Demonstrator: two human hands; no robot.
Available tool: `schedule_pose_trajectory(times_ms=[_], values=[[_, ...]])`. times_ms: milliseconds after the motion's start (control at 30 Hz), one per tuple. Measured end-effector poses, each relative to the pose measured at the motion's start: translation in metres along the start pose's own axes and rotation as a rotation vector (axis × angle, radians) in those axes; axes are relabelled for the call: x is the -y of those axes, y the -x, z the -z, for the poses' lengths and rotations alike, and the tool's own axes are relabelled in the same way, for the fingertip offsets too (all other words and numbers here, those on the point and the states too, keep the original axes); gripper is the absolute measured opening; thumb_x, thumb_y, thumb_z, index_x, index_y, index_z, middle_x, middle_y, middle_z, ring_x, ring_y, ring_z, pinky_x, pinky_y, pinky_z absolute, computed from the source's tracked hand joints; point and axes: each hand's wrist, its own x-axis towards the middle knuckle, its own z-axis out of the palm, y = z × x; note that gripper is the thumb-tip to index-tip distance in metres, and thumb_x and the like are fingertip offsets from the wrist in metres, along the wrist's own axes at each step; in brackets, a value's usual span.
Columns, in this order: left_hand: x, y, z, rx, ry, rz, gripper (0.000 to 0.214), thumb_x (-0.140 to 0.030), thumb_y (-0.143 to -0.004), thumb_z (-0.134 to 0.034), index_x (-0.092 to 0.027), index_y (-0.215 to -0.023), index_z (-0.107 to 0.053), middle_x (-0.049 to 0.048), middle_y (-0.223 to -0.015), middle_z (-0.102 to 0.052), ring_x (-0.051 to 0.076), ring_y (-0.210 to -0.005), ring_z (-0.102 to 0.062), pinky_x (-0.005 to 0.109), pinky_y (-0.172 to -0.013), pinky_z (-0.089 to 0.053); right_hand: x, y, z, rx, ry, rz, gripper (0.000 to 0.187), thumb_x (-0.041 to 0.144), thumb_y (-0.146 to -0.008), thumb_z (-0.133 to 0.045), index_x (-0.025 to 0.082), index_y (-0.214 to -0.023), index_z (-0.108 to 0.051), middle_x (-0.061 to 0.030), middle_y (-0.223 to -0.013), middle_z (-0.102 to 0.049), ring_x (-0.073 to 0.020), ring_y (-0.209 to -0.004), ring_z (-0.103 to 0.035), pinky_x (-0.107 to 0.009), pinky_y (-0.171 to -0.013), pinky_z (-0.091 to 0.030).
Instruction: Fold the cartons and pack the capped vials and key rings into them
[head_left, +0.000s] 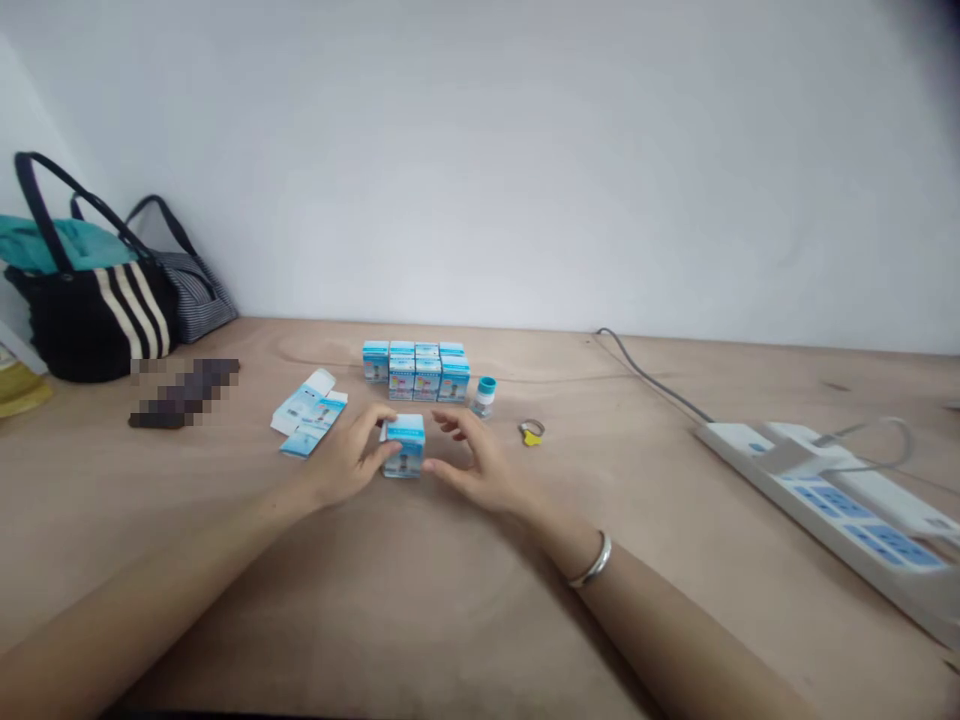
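In the middle of the counter (465,620), the left hand (349,462) closes its grip on the small blue box (406,447), steadying it upright. The right hand (480,468) hovers just beside, grip loosely open, near the stacked boxes (417,372).

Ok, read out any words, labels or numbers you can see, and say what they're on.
Nothing here can be read.
Print on the held box: too blurred.
Print on the stacked boxes: too small.
Print on the flat cartons: blurred.
Blue markings on the power strip: no legible text.
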Motion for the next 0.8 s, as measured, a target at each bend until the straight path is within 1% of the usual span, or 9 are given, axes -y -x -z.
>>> schedule_pose_trajectory(times_ms=[67,133,267,333,433,500,633,733,800], values=[[-0.007,0.006,-0.008,-0.017,0.072,0.009,0.029,-0.033,-0.087,-0.054,-0.024,-0.113,-0.047,0.0051,-0.112,-0.060,0.021,-0.106,-0.058,0.039,-0.092,-0.046,0.005,-0.004,-0.002,-0.024,-0.050,0.022,0.050,0.039,-0.078,-0.068,0.021,-0.121,-0.050,-0.0111,-0.115,-0.059,-0.0225,-0.100,-0.058,-0.038,-0.082,-0.050],[-0.009,0.011,-0.018,-0.059,0.162,0.035,0.033,-0.033,-0.085,-0.056,-0.024,-0.114,-0.045,0.0056,-0.113,-0.058,0.022,-0.108,-0.057,0.040,-0.093,-0.047,0.009,-0.007,-0.004,-0.037,-0.065,0.020,0.040,0.037,-0.079,-0.067,0.021,-0.114,-0.056,-0.0097,-0.110,-0.062,-0.0221,-0.099,-0.059,-0.037,-0.083,-0.049],[-0.004,0.021,-0.034,-0.173,0.342,0.084,0.037,-0.033,-0.083,-0.060,-0.023,-0.112,-0.039,0.0074,-0.116,-0.054,0.022,-0.112,-0.055,0.041,-0.094,-0.047,0.017,-0.008,-0.005,-0.084,-0.046,-0.042,0.029,0.037,-0.078,-0.067,0.019,-0.099,-0.061,-0.0081,-0.099,-0.066,-0.0216,-0.093,-0.061,-0.036,-0.082,-0.048],[-0.001,0.024,-0.039,-0.188,0.393,0.092,0.033,-0.032,-0.084,-0.059,-0.024,-0.108,-0.037,0.0075,-0.117,-0.053,0.021,-0.114,-0.055,0.041,-0.095,-0.047,0.022,-0.009,-0.005,-0.097,-0.025,-0.072,0.027,0.037,-0.077,-0.068,0.018,-0.095,-0.063,-0.0077,-0.095,-0.067,-0.0213,-0.091,-0.061,-0.035,-0.080,-0.048],[-0.002,0.026,-0.038,-0.164,0.379,0.078,0.033,-0.032,-0.083,-0.060,-0.024,-0.106,-0.039,0.0068,-0.114,-0.055,0.022,-0.114,-0.055,0.041,-0.095,-0.047,0.026,-0.012,-0.005,-0.122,-0.040,-0.152,0.022,0.038,-0.083,-0.059,0.017,-0.084,-0.064,-0.0050,-0.083,-0.067,-0.0188,-0.080,-0.061,-0.031,-0.074,-0.047],[-0.005,0.027,-0.034,-0.133,0.324,0.055,0.037,-0.031,-0.081,-0.063,-0.024,-0.109,-0.040,0.0067,-0.114,-0.057,0.023,-0.114,-0.056,0.042,-0.095,-0.047,0.024,-0.015,-0.008,-0.151,-0.140,-0.237,0.027,0.040,-0.087,-0.051,0.017,-0.077,-0.062,-0.0028,-0.074,-0.064,-0.0163,-0.072,-0.059,-0.029,-0.067,-0.046],[-0.009,0.029,-0.029,-0.018,0.264,-0.004,0.055,-0.031,-0.076,-0.068,-0.024,-0.122,-0.038,0.0079,-0.121,-0.056,0.024,-0.113,-0.056,0.043,-0.097,-0.046,0.016,-0.017,-0.014,-0.226,-0.378,-0.377,0.023,0.039,-0.087,-0.051,0.018,-0.096,-0.055,0.0027,-0.063,-0.056,-0.0131,-0.058,-0.054,-0.026,-0.055,-0.044],[-0.009,0.029,-0.028,0.018,0.252,0.004,0.066,-0.033,-0.074,-0.070,-0.025,-0.129,-0.035,0.0087,-0.124,-0.055,0.025,-0.112,-0.057,0.044,-0.096,-0.047,0.017,-0.015,-0.011,-0.431,-0.225,-0.310,0.025,0.035,-0.084,-0.056,0.019,-0.102,-0.051,0.0032,-0.067,-0.053,-0.0135,-0.061,-0.052,-0.027,-0.058,-0.044],[-0.008,0.027,-0.028,0.012,0.256,0.006,0.070,-0.035,-0.072,-0.072,-0.026,-0.131,-0.035,0.0086,-0.123,-0.056,0.025,-0.109,-0.058,0.044,-0.094,-0.048,0.022,-0.013,-0.003,-0.458,-0.068,-0.136,0.017,0.032,-0.085,-0.057,0.020,-0.096,-0.054,-0.0002,-0.075,-0.056,-0.0149,-0.070,-0.053,-0.030,-0.067,-0.045]])
